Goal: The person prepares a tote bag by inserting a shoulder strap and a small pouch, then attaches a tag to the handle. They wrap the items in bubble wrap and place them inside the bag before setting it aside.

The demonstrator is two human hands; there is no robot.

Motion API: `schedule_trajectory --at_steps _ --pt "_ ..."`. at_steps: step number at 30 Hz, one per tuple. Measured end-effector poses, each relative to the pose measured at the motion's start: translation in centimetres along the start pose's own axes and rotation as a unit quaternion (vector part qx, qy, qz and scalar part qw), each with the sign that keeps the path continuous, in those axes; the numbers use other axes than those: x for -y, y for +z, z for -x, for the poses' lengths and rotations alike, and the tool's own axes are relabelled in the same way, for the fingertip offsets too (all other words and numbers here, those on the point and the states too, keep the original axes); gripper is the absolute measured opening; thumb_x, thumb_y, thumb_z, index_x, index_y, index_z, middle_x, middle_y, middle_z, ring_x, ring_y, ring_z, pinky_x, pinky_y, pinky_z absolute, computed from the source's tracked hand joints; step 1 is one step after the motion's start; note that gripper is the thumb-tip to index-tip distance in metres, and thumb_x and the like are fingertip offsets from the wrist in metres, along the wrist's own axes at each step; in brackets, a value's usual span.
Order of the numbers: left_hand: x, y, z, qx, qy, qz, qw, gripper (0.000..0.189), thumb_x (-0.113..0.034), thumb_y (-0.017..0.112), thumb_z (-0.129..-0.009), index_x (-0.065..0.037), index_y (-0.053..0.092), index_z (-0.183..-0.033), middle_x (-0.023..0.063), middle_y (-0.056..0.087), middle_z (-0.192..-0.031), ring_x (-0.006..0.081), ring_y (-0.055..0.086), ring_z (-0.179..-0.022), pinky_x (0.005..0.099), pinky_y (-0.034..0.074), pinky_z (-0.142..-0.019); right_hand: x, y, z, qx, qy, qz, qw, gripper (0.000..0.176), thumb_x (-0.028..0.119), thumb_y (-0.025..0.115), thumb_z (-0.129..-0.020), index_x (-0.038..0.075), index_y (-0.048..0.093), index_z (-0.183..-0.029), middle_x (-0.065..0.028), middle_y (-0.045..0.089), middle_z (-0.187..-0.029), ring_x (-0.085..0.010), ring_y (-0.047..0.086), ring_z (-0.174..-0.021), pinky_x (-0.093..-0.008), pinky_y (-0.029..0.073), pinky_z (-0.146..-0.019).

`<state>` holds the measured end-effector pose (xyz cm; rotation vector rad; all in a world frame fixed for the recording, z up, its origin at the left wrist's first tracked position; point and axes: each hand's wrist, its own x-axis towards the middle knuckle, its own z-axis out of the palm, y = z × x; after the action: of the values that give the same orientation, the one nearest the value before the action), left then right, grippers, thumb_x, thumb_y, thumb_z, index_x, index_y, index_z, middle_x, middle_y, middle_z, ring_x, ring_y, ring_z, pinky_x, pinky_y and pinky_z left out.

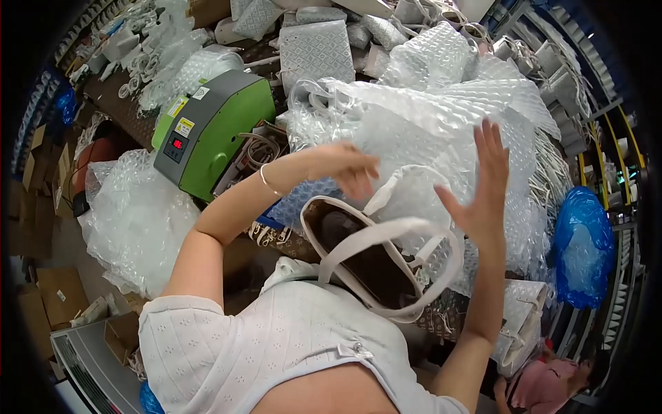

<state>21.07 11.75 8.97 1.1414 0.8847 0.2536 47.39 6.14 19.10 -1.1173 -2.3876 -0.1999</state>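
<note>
A white handbag (pixel 312 215) stands close against my body, its top wide open and its dark brown inside showing. Its two handles (pixel 386 231), which look wrapped in pale material, loop up and to the right. My left hand (pixel 348 169), with a thin bracelet at the wrist, hovers above the bag's far end, fingers loosely stretched and slightly blurred; nothing shows in it. Raised to the right of the handles, my right hand (pixel 483 190) is spread with thumb apart and holds nothing. Clear bubble wrap (pixel 420 121) is heaped behind both hands.
A green and grey machine (pixel 217 131) with a red display stands at left, beside a pile of clear air-cushion film (pixel 141 221). More wrapped bags (pixel 317 55) lie at the back. At right are a blue plastic bundle (pixel 583 248) and a person in pink (pixel 548 385).
</note>
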Motion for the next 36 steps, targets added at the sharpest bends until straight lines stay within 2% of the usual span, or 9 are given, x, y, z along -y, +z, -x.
schedule_trajectory --at_steps 2,7,11,17,22,24,29,32,36 --pt "-0.2 -3.8 -2.6 -0.094 0.104 0.263 0.955 0.063 -0.051 0.054 -0.086 0.007 0.054 -0.112 0.0213 0.061 -0.107 0.0274 0.062 -0.096 0.0366 0.052 -0.082 -3.9 5.0 -4.3 0.02 0.017 0.22 0.975 0.085 0.022 0.072 -0.068 0.01 0.029 -0.14 -0.0124 0.051 -0.126 -0.0289 0.045 -0.119 -0.0505 0.03 -0.099" --pt "-4.5 -6.0 -6.2 -0.236 0.114 0.481 0.836 0.061 -0.042 0.061 -0.084 0.007 0.049 -0.117 0.0199 0.062 -0.103 0.0285 0.064 -0.088 0.0378 0.054 -0.078 -7.5 17.6 -6.1 0.159 -0.083 0.149 0.972 0.008 0.009 0.051 -0.08 0.008 0.059 -0.082 -0.0077 0.065 -0.081 -0.0287 0.063 -0.07 -0.038 0.047 -0.071" --pt "1.0 -8.1 -6.0 -0.293 0.208 0.141 0.923 0.065 -0.024 0.064 -0.08 0.006 0.036 -0.131 0.019 0.057 -0.107 0.0269 0.061 -0.084 0.0357 0.054 -0.073 -1.9 13.9 -4.4 0.281 -0.107 -0.042 0.953 0.04 0.037 0.053 -0.088 0.007 0.058 -0.114 -0.0148 0.059 -0.107 -0.0301 0.053 -0.106 -0.0434 0.044 -0.085" --pt "5.4 -7.1 -3.9 -0.335 0.11 0.156 0.923 0.077 -0.039 0.067 -0.079 0.004 0.034 -0.133 0.0221 0.044 -0.126 0.0268 0.051 -0.109 0.0381 0.048 -0.083 -7.9 19.3 -6.6 0.211 0.25 -0.087 0.941 0.067 0.053 0.043 -0.089 0.007 0.035 -0.137 -0.0212 0.043 -0.131 -0.0412 0.045 -0.116 -0.05 0.034 -0.099" --pt "6.2 -5.3 -10.5 -0.394 0.167 0.116 0.896 0.069 -0.05 0.061 -0.08 0.002 0.05 -0.124 0.0265 0.03 -0.138 0.0295 0.038 -0.123 0.0426 0.042 -0.091 -11.0 27.5 -2.3 0.306 0.223 -0.2 0.904 0.077 0.058 0.042 -0.088 0.005 0.023 -0.142 -0.0241 0.032 -0.14 -0.0389 0.038 -0.125 -0.0462 0.029 -0.104" --pt "3.7 -1.0 -10.7 -0.624 0.185 -0.548 0.525 0.049 -0.042 0.059 -0.083 -0.002 0.061 -0.11 0.0271 0.044 -0.127 0.0321 0.049 -0.114 0.0402 0.045 -0.088 -11.0 27.3 -1.2 0.312 0.211 -0.275 0.885 0.081 0.059 0.043 -0.088 0.003 0.021 -0.142 -0.0242 0.028 -0.142 -0.0368 0.034 -0.128 -0.0435 0.028 -0.105" --pt "-0.6 1.2 -11.4 -0.49 0.175 -0.545 0.657 0.032 -0.03 0.06 -0.083 -0.005 0.064 -0.103 0.0221 0.058 -0.111 0.0344 0.058 -0.099 0.0385 0.046 -0.084 -10.0 19.4 -2.5 0.127 0.423 -0.63 0.639 0.074 0.049 0.05 -0.087 0.001 0.028 -0.139 -0.0246 0.043 -0.133 -0.0366 0.045 -0.12 -0.0391 0.04 -0.095" --pt "-2.3 3.0 -13.3 -0.213 0.221 -0.308 0.9 0.024 -0.02 0.058 -0.086 -0.001 0.062 -0.101 0.0157 0.065 -0.098 0.0304 0.062 -0.093 0.0357 0.047 -0.083 -10.3 18.1 -4.4 0.115 0.414 -0.643 0.634 0.063 0.038 0.053 -0.088 0.002 0.035 -0.136 -0.0209 0.051 -0.125 -0.0307 0.052 -0.113 -0.0377 0.043 -0.089" --pt "-4.3 5.1 -10.8 -0.345 0.436 -0.362 0.748 0.022 -0.013 0.061 -0.083 -0.002 0.061 -0.102 0.0147 0.063 -0.106 0.0313 0.061 -0.091 0.0352 0.047 -0.082 -14.2 18.9 -4.1 0.093 0.396 -0.62 0.671 0.048 0.025 0.055 -0.087 0.006 0.044 -0.13 -0.0153 0.059 -0.114 -0.0251 0.059 -0.1 -0.0361 0.046 -0.08"
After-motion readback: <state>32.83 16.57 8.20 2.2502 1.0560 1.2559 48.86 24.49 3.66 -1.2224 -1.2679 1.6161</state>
